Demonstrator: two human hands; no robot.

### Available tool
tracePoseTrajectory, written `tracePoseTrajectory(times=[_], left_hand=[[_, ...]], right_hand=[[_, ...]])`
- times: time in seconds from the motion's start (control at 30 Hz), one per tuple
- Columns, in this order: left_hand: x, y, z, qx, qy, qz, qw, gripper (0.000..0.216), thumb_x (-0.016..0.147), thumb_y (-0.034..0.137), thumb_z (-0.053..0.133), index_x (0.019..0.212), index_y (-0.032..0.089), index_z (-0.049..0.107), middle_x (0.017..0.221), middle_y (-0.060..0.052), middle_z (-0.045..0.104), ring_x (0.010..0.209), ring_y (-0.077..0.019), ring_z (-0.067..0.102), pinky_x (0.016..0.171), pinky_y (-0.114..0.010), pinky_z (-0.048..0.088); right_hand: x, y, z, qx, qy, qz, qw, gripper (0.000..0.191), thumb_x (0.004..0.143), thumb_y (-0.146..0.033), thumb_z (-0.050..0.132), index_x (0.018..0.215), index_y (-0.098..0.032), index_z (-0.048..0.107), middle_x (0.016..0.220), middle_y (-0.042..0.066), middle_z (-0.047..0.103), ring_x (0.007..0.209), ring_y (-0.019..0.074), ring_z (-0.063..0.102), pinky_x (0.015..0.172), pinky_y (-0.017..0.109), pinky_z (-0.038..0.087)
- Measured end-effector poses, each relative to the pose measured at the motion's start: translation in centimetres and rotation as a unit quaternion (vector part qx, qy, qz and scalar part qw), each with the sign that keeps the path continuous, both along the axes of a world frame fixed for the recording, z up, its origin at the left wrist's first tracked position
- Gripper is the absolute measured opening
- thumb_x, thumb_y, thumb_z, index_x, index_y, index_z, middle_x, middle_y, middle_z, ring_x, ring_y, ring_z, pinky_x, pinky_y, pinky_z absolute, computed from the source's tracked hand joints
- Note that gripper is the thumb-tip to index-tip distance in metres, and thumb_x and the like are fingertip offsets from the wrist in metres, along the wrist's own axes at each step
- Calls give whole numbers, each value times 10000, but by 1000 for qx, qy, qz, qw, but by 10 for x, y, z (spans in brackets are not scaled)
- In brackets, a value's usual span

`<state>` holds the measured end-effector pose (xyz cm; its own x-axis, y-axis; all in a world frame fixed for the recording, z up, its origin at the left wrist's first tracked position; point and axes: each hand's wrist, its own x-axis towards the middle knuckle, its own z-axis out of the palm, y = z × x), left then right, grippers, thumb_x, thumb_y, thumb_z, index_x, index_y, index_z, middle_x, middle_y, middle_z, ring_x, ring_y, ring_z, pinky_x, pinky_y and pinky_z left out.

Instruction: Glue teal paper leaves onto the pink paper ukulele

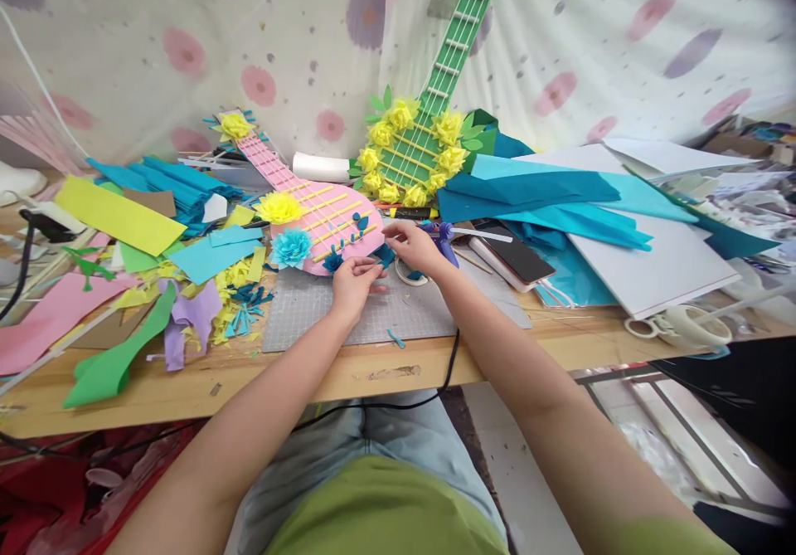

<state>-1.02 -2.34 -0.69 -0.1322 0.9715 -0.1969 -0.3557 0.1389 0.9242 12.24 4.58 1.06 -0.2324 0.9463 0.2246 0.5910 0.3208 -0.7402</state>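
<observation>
A pink paper guitar (323, 215) with yellow strings, a yellow flower and a light blue flower (291, 247) lies on a grey cutting mat (410, 310). My left hand (353, 285) and my right hand (411, 244) meet at the guitar's lower right edge. Both pinch a small dark blue paper piece (382, 255) between their fingertips. A glue gun (444, 236) lies just behind my right hand.
A green paper guitar (435, 99) with yellow flowers leans against the flowered cloth behind. Blue paper sheets (535, 198), a white board (659, 269), a phone (516, 256) and a tape roll (690, 327) sit at right. Coloured paper scraps (155, 289) cover the left of the wooden table.
</observation>
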Motion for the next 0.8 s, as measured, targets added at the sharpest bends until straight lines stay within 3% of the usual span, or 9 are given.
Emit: tracePoseTrajectory(times=[0.13, 0.23, 0.27, 0.37, 0.43, 0.53, 0.7, 0.8], left_hand=[[-1, -1, 0, 8, 0, -1, 1000, 176, 664, 91, 681, 784, 120, 556, 650, -13, 641, 638, -144, 664, 442, -194, 513], [0, 0, -2, 19, 7, 7, 1000, 177, 650, 111, 686, 773, 124, 559, 638, -10, 634, 640, -152, 663, 435, -203, 516], [1, 2, -3, 23, 9, 11, 1000, 172, 649, 113, 681, 769, 127, 558, 634, -6, 630, 639, -152, 661, 433, -205, 518], [3, 5, -6, 38, 24, 22, 999, 160, 648, 123, 671, 758, 138, 556, 623, 4, 622, 628, -148, 655, 425, -206, 519], [4, 6, -7, 48, 47, 22, 997, 145, 644, 133, 670, 755, 139, 577, 625, 2, 623, 626, -148, 655, 422, -202, 517], [5, 7, -8, 62, 87, 19, 994, 120, 644, 130, 659, 761, 138, 631, 663, -12, 637, 633, -148, 655, 419, -200, 513], [4, 6, -10, 82, 125, 27, 988, 90, 679, 117, 612, 753, 143, 657, 695, -23, 636, 666, -151, 653, 419, -202, 508], [3, 7, -12, 85, 128, 32, 988, 75, 686, 127, 615, 747, 150, 651, 689, -16, 632, 651, -140, 644, 431, -196, 500]], right_hand=[[24, -21, 6, -58, 5, 17, 998, 238, 825, -357, 493, 762, -172, 630, 692, 23, 644, 617, 127, 563, 595, 256, 433], [60, -38, 18, -159, -75, 25, 984, 338, 789, -476, 549, 644, -175, 595, 605, 20, 606, 540, 119, 521, 532, 255, 381], [72, -41, 22, -178, -107, -1, 978, 392, 774, -531, 559, 611, -175, 585, 586, 22, 591, 533, 121, 511, 526, 260, 368], [96, -38, 28, -117, -198, -145, 962, 433, 708, -598, 617, 606, -180, 562, 604, 34, 582, 576, 149, 512, 536, 276, 344], [97, -30, 24, -82, -202, -173, 961, 405, 689, -583, 648, 676, -182, 590, 676, 48, 618, 641, 176, 547, 570, 283, 370], [83, -16, 8, -89, -135, -156, 975, 382, 691, -532, 669, 817, -173, 638, 798, 77, 670, 750, 216, 605, 654, 302, 434], [67, -9, -13, -85, 31, -240, 967, 325, 706, -444, 664, 828, -143, 642, 862, 118, 687, 846, 251, 636, 744, 351, 484], [71, -21, -7, -70, 204, -158, 964, 370, 688, -515, 661, 819, -172, 612, 864, 84, 676, 755, 183, 629, 627, 285, 488]])
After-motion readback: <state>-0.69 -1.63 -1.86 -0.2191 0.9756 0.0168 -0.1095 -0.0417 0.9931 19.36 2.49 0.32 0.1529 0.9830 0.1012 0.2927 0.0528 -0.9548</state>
